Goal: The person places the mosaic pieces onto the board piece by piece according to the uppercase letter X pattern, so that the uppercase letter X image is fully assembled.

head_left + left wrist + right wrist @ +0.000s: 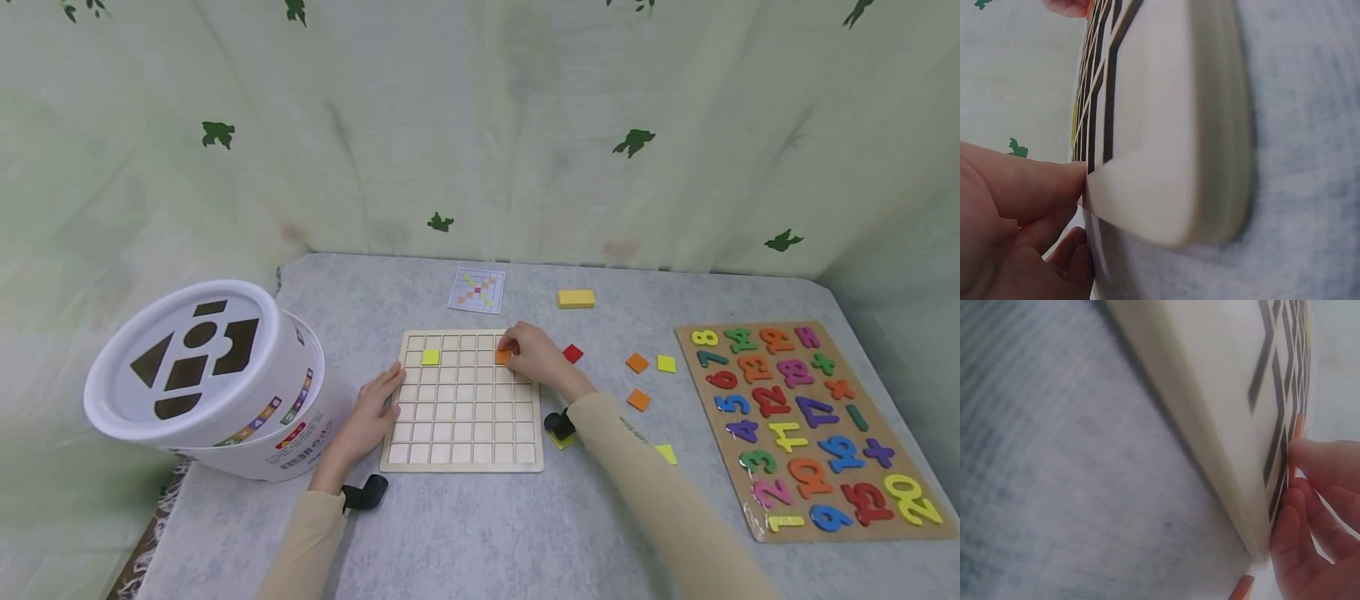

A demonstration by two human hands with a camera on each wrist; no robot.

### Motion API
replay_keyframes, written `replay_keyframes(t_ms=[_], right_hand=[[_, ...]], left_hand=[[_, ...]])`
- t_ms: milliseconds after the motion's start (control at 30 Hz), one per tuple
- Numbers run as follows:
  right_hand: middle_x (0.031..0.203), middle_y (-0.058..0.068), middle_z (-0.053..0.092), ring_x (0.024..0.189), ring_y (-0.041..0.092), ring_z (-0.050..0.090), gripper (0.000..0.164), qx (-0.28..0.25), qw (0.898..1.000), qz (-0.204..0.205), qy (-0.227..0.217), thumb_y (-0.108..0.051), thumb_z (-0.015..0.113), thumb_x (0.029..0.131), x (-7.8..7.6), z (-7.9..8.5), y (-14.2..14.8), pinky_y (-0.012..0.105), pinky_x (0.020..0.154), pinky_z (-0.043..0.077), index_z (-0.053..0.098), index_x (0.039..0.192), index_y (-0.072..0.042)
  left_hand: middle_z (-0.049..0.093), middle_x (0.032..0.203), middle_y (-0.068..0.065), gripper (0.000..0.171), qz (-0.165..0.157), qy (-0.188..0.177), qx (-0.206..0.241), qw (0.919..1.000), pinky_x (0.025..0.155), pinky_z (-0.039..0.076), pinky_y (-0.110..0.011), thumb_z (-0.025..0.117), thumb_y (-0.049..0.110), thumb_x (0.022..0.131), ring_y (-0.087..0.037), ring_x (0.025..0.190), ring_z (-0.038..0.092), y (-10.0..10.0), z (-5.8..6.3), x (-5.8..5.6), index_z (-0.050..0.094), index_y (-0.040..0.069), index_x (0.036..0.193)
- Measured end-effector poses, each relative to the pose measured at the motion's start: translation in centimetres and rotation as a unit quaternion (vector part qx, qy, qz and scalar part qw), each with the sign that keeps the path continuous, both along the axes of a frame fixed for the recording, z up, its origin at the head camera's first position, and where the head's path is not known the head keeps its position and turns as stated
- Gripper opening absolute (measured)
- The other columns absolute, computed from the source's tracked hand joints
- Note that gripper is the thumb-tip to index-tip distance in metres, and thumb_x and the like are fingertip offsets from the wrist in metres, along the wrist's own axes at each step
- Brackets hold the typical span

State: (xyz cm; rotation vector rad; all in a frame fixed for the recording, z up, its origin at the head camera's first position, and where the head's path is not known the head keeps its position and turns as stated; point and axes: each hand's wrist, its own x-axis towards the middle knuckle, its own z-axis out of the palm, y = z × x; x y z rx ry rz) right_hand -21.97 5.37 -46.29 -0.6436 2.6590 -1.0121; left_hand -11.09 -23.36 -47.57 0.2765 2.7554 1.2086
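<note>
A wooden grid board (462, 468) lies flat on the table, one yellow square tile (431, 357) in a cell near its upper left. My right hand (534, 357) is over the board's upper right corner and pinches an orange square tile (502, 357) between thumb and fingers. In the right wrist view that orange tile (1298, 427) stands tilted at the grid surface. My left hand (369, 417) rests against the board's left edge, its fingertips (1075, 178) touching the rim. Behind the board lies a small pattern card (477, 290) with coloured squares.
To the right lie loose tiles: a red tile (573, 353), orange tiles (637, 362) and yellow tiles (666, 363). A yellow block (576, 299) sits at the back. A number puzzle board (757, 530) covers the right side. On the left stands a white shape-sorter bucket (247, 417).
</note>
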Motion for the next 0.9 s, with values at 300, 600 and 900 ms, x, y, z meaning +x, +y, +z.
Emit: replay_keyframes(t_ms=[300,600,900], right_hand=[[0.098,0.006,0.062,0.088,0.021,0.056,0.018,-0.067,0.997,-0.017,-0.032,0.001,0.065,0.083,0.3,0.4,1.7,0.032,0.078,0.049,0.067,0.1,-0.004],[0.101,0.007,0.065,0.091,0.023,0.057,0.018,-0.1,0.992,-0.021,-0.07,-0.001,0.065,0.086,2.7,1.6,6.6,0.035,0.077,0.05,0.066,0.104,-0.002],[0.101,0.005,0.065,0.089,0.019,0.059,0.017,-0.1,0.986,0.064,-0.118,-0.002,0.064,0.088,6.5,0.9,9.8,0.033,0.08,0.052,0.066,0.105,-0.002]], left_hand=[[0.017,0.156,-0.018,0.056,0.0,-0.005,-0.003,1.0,0.114,0.008,-0.054,0.046,-0.007,0.093,-0.038,0.142,0.009,0.0,0.0,0.0,0.027,-0.008,0.146],[0.016,0.157,-0.017,0.056,0.003,-0.013,-0.001,0.9999,0.114,0.008,-0.054,0.045,-0.007,0.094,-0.037,0.142,0.008,0.0,0.0,-0.1,0.027,-0.007,0.146],[0.016,0.157,-0.017,0.056,0.005,-0.021,0.005,0.9998,0.114,0.008,-0.054,0.045,-0.006,0.094,-0.037,0.142,0.007,0.0,0.0,0.0,0.026,-0.007,0.147]])
